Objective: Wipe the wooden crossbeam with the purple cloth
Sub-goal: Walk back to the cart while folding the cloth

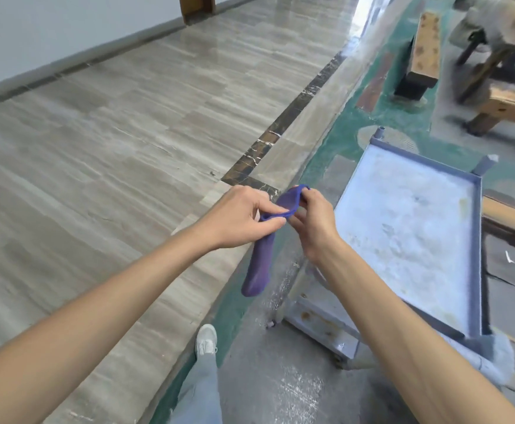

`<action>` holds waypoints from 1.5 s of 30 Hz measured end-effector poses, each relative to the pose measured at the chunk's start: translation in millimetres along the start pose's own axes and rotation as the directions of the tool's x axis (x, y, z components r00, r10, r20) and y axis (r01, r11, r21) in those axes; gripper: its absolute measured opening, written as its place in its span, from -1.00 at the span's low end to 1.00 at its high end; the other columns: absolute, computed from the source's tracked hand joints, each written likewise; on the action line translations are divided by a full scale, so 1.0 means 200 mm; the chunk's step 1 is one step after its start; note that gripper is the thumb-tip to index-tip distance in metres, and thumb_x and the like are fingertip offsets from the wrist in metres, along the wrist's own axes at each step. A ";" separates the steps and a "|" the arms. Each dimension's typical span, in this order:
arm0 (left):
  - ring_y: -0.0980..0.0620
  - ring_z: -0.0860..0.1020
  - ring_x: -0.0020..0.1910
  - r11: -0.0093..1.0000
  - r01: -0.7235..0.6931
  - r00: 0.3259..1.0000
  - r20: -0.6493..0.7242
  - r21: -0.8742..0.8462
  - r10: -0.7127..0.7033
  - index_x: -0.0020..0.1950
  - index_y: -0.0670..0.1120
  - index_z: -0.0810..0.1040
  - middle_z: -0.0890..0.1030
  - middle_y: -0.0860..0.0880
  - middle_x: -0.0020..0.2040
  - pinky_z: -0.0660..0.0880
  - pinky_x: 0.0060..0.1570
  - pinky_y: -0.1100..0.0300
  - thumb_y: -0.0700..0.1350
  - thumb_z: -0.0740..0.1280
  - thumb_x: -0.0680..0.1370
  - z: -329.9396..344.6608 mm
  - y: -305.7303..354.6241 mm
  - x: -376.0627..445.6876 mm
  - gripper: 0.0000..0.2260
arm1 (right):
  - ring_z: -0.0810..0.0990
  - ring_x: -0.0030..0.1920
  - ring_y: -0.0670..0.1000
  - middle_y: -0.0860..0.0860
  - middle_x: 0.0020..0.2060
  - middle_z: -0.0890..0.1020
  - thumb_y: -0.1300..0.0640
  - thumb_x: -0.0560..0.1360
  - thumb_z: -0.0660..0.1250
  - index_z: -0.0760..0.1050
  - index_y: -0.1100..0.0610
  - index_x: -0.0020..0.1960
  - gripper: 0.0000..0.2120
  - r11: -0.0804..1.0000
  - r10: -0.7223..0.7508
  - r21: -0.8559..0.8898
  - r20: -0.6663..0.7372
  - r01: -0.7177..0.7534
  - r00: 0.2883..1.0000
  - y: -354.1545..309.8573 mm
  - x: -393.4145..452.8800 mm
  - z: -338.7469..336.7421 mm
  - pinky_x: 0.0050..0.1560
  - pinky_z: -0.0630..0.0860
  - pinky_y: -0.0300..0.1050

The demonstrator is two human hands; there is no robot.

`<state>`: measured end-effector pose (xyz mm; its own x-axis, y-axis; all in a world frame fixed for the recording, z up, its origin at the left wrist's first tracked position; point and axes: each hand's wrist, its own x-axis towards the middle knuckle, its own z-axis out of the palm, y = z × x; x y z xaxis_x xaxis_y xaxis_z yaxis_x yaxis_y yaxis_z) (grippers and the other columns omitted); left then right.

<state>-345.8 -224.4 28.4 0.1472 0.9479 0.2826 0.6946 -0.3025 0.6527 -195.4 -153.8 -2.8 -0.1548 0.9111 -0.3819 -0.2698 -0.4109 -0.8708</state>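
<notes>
Both hands hold the purple cloth (260,261) in mid-air in the middle of the view. My left hand (240,218) pinches one end of its upper edge. My right hand (314,221) pinches the other end, a little higher. The remainder of the cloth hangs down below my left hand as a long fold. Wooden beams (426,47) lie on supports far off at the top right, well beyond my hands. Which of them is the crossbeam I cannot tell.
A dusty grey metal cart (476,240) with a raised rim stands just right of my hands. Grey stone floor (112,133) spreads to the left, green painted floor (320,166) runs beside it. A wooden bench frame (501,105) stands at the right. My shoe (206,339) shows below.
</notes>
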 end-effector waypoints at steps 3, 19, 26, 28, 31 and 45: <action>0.09 0.41 -0.38 0.997 -0.010 0.999 -0.051 -0.083 0.006 -0.01 -0.09 0.77 0.49 0.00 -0.38 0.34 -0.29 0.21 -0.12 0.45 0.52 0.05 -0.07 0.23 -0.88 | 0.64 -0.24 -0.02 -0.04 -0.24 0.64 0.01 0.62 0.33 0.50 0.11 0.07 -0.84 0.983 -0.064 0.167 -0.037 0.070 0.997 -0.08 0.18 0.11 -0.25 0.57 -0.12; 0.00 0.52 -0.15 0.712 0.454 0.881 0.389 -0.535 -0.270 0.02 -0.05 0.58 0.65 -0.06 -0.10 0.41 -0.15 0.12 -0.09 0.22 0.64 0.41 -0.54 1.50 -0.85 | 0.53 0.38 -0.05 -0.09 0.43 0.53 0.41 0.67 0.12 0.26 -0.25 0.55 -0.33 0.826 -0.503 -0.024 -0.480 0.563 0.718 -0.60 0.68 -0.03 0.49 0.38 0.19; -0.13 0.61 0.03 0.451 0.877 0.271 0.945 -0.164 -0.184 0.29 -0.15 0.54 0.67 -0.24 0.16 0.48 0.09 0.03 0.45 0.10 0.46 1.09 -0.52 1.66 -0.25 | 0.61 0.25 -0.04 -0.05 0.43 0.55 0.43 0.67 0.07 0.47 -0.18 0.38 -0.43 0.782 -0.472 0.053 -0.601 0.621 0.645 -0.73 0.70 -0.28 0.22 0.56 -0.13; -0.11 0.59 0.14 0.489 0.863 0.194 0.977 -0.127 -0.088 0.20 -0.09 0.61 0.64 -0.20 0.26 0.37 0.20 -0.04 0.53 0.18 0.27 1.24 -0.43 1.68 -0.17 | 0.65 0.14 -0.04 -0.03 0.39 0.59 0.39 0.67 0.09 0.49 -0.12 0.39 -0.48 0.761 -0.440 0.090 -0.655 0.642 0.614 -0.76 0.65 -0.38 0.08 0.61 -0.19; -0.15 0.53 0.30 0.474 0.877 0.055 0.997 -0.078 0.062 0.23 -0.10 0.63 0.58 -0.19 0.35 0.24 0.43 -0.04 0.54 0.29 0.23 1.39 -0.32 1.67 -0.14 | 0.65 0.01 0.03 0.00 0.25 0.68 0.35 0.67 0.12 0.43 -0.03 0.49 -0.52 0.736 -0.405 0.090 -0.735 0.671 0.543 -0.79 0.54 -0.46 0.01 0.64 -0.15; -0.22 0.53 0.31 0.673 0.606 -0.764 0.546 0.425 0.343 0.33 -0.20 0.59 0.60 -0.25 0.29 0.41 0.35 -0.06 0.15 0.46 0.50 1.80 0.18 1.19 -0.46 | 0.60 0.18 0.10 -0.03 0.32 0.63 0.30 0.39 0.29 0.33 0.01 0.57 -0.26 0.513 -0.254 -0.207 -0.964 0.833 -0.082 -0.62 -0.10 -0.45 0.22 0.55 -0.04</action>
<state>-32.5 25.4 -133.8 0.5102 -0.7737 -0.3756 0.8557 0.4130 0.3117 -73.7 -117.7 85.1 0.9971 0.0604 -0.0453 -0.0712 0.5546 -0.8291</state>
